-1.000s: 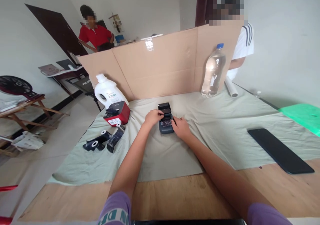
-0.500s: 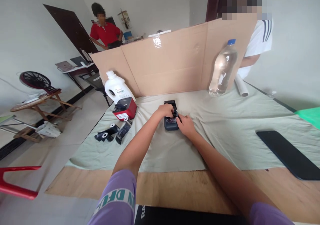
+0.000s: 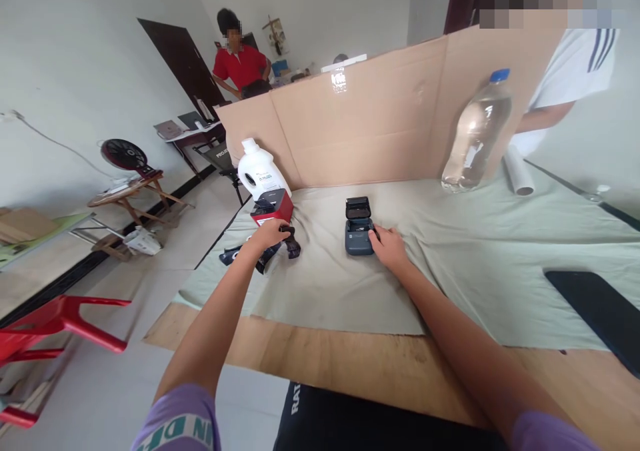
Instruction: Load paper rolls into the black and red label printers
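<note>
A small dark blue printer (image 3: 358,230) with its black lid raised sits on the pale green cloth (image 3: 450,264). My right hand (image 3: 389,246) rests against the printer's right side. My left hand (image 3: 267,235) is out to the left, holding a small black part (image 3: 291,243) over the cloth, beside a dark wrapped roll (image 3: 264,259) and black label rolls (image 3: 231,256). A red and black printer (image 3: 273,205) stands just behind my left hand.
A white jug (image 3: 256,171), a cardboard screen (image 3: 395,114), a water bottle (image 3: 475,134), a white paper roll (image 3: 518,173) and a black phone (image 3: 597,314) are on the table. Two other people stand behind the screen. A red chair (image 3: 55,321) stands on the floor at left.
My left hand has left the blue printer and moved left to the rolls with a small black part in it. My right hand stays at the printer. The view has swung left.
</note>
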The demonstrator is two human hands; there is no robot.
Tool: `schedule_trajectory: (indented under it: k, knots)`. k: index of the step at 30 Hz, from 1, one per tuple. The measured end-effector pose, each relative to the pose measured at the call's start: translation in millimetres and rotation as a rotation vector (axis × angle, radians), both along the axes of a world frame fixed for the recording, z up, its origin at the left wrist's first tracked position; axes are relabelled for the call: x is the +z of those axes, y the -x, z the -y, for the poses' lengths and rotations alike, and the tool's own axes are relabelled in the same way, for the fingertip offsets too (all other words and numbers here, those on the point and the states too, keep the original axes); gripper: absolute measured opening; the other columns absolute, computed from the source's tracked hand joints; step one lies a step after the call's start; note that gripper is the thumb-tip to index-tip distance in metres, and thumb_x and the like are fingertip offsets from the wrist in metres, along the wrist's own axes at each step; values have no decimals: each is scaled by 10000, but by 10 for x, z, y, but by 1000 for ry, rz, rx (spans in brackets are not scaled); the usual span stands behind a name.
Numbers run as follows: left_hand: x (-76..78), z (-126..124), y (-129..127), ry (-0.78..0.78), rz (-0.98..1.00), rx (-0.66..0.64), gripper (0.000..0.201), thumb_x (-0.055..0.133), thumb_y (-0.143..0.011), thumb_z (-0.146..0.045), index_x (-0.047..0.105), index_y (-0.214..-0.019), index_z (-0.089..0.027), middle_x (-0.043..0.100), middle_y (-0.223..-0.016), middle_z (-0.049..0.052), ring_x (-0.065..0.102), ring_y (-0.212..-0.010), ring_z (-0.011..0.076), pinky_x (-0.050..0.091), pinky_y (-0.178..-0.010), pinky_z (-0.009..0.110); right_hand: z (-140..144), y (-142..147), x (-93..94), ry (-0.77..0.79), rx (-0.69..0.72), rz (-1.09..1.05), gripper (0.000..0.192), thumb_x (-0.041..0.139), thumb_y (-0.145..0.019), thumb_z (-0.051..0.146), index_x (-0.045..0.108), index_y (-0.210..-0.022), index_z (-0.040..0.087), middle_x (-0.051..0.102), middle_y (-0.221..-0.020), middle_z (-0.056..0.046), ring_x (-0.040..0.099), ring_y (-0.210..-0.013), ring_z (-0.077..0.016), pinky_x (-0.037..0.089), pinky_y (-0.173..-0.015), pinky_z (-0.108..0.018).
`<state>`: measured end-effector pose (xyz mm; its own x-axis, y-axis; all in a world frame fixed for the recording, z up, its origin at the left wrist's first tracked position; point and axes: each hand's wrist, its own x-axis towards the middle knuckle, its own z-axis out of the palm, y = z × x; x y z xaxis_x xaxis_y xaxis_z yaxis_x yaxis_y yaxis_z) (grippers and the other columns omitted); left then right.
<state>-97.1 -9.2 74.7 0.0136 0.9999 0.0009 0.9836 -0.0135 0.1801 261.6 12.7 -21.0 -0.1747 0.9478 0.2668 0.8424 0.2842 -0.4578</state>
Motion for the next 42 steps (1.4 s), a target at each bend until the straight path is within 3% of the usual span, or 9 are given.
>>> schedule_trajectory:
  k: [8, 15, 19, 24, 26, 29, 34, 38, 42]
  knots:
    - [-253, 1, 27, 41, -12, 94, 348, 689, -781, -264, 721, -1125, -225, 723, -1214, 101, 639, -1171, 275, 470, -996, 336, -19, -6, -26, -15, 0, 7, 456, 309, -1028, 386, 663, -1220, 172, 745, -1038, -118, 591, -950, -286, 385, -831, -348]
    - [-103, 35, 299, -154, 21, 381, 427, 578, -896, -480, 677, -1245, -254, 728, -1201, 100, 655, -1133, 300, 488, -887, 348, -19, -9, -24, -13, 10, -22, 458, 326, -1026, 387, 663, -1250, 173, 749, -1061, -111, 597, -954, -287, 396, -846, -352]
    - [-174, 14, 389, 11, 64, 360, 434, 717, -787, -442, 700, -1184, -268, 757, -1111, 71, 658, -1111, 292, 473, -884, 318, -16, -9, -21, -6, 2, -37, 456, 336, -1023, 384, 665, -1252, 167, 748, -1080, -121, 594, -972, -294, 397, -852, -360]
    - [-265, 103, 328, -120, 132, 388, 360, 664, -829, -342, 700, -1172, -240, 746, -1133, 79, 667, -1076, 253, 476, -919, 313, -6, -13, -20, -2, 4, -59, 449, 334, -1024, 395, 666, -1243, 186, 751, -1060, -106, 594, -946, -282, 400, -843, -355]
    - [-209, 171, 312, -254, 297, 418, 366, 675, -814, -349, 703, -1156, -222, 748, -1082, 80, 675, -1044, 245, 496, -913, 319, -6, -15, -19, -7, 0, -57, 442, 341, -1025, 395, 667, -1240, 188, 752, -1046, -102, 597, -949, -279, 402, -845, -352]
    - [-40, 303, 245, -492, 855, 443, 429, 728, -744, -379, 700, -1119, -172, 741, -995, 85, 697, -929, 233, 548, -813, 321, -20, -18, -31, -16, 2, -56, 439, 354, -1021, 386, 665, -1251, 178, 750, -1072, -106, 601, -957, -281, 408, -862, -358]
    - [219, 526, -195, -599, 1536, 207, 333, 720, -730, -306, 674, -1047, -216, 732, -971, 36, 686, -798, 155, 561, -676, 256, -57, -24, -108, -51, -2, -155, 445, 401, -992, 377, 641, -1286, 144, 709, -1167, -137, 604, -1037, -289, 434, -931, -382]
    - [138, 506, -839, -439, 1844, 32, 314, 638, -767, -242, 675, -1079, -216, 727, -1051, 55, 681, -816, 134, 560, -708, 239, -23, -9, -87, -194, 47, -351, 444, 466, -936, 337, 613, -1304, 138, 656, -1235, -141, 585, -1123, -267, 452, -996, -382]
    - [-225, 333, -1515, -36, 2100, 119, 365, 556, -763, -185, 695, -1101, -163, 727, -929, 66, 641, -688, 123, 541, -686, 252, 73, 16, 203, -266, 204, -511, 349, 427, -952, 331, 683, -1150, 199, 687, -1168, -112, 616, -1074, -231, 491, -932, -364]
